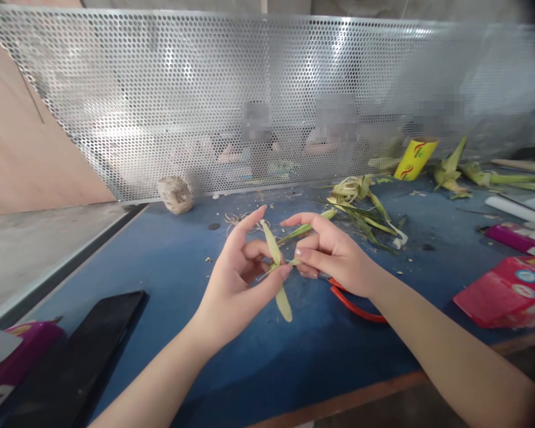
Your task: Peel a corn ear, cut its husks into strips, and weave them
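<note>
Over the blue table, my left hand (238, 279) is closed on a pale green corn husk strip (271, 244), pinched between thumb and fingers at its middle. One end of the strip points up and the other hangs below my thumb. A narrower piece sticks out sideways from the pinched middle, and the thumb and fingers of my right hand (325, 252) close on its tip. Both index fingers are raised. Beneath my right hand lie scissors with orange-red handles (356, 306); the hand partly hides them. A heap of husks and leaves (352, 205) lies just beyond.
A black phone (82, 356) and a purple object (27, 351) lie at left. A beige lump (175, 194) and a yellow cylinder (416, 159) stand by the perforated metal panel (205, 89). More husks (450, 172) and a red packet (506, 294) are at right.
</note>
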{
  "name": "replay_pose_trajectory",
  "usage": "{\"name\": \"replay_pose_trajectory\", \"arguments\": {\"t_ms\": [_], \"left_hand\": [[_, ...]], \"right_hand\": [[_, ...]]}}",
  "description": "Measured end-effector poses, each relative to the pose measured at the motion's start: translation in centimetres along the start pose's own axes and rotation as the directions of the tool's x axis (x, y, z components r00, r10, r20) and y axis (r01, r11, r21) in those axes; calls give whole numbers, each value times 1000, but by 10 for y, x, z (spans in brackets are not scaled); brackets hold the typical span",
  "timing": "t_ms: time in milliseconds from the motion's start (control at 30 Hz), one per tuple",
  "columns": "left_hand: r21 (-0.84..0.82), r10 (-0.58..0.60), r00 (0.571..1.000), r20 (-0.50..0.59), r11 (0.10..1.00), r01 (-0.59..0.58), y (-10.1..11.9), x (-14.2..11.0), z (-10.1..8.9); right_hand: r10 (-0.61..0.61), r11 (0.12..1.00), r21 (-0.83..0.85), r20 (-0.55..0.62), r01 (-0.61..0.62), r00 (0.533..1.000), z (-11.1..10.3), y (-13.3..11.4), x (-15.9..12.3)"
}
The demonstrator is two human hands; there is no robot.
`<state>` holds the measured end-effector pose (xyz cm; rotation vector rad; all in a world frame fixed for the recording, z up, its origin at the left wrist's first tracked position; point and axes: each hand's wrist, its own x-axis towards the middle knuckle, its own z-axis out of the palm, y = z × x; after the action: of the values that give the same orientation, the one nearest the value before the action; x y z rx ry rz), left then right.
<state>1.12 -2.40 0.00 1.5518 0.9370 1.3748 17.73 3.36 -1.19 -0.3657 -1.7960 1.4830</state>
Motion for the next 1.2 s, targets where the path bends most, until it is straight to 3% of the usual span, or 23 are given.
{"name": "replay_pose_trajectory", "arguments": {"t_ms": [300,533,700,833,900,1067,1200], "left_hand": [[1,66,998,3,998,-66,5,0,-6],[29,63,998,-1,998,-63,0,6,-9],[114,108,993,-46,988,-102,1,10,-15],[96,99,994,-39,991,-95,3,10,-16],[90,84,996,-30,993,-81,3,9,-15],[211,-14,998,-66,977,27,1,7,-10],[302,-52,987,-152,948,96,-2,7,-9]], "right_hand": [[-9,1000,9,-8,10,1000,-2,-4,-1],[110,993,-45,66,-107,992,-9,-4,2],[94,996,16,-42,-93,995,-11,-1,5],[113,992,44,138,-120,984,-7,5,6],[93,995,31,169,-99,981,-2,9,5],[126,990,-65,-2,-126,992,10,18,6],[135,984,-112,-58,-141,989,14,19,6]]}}
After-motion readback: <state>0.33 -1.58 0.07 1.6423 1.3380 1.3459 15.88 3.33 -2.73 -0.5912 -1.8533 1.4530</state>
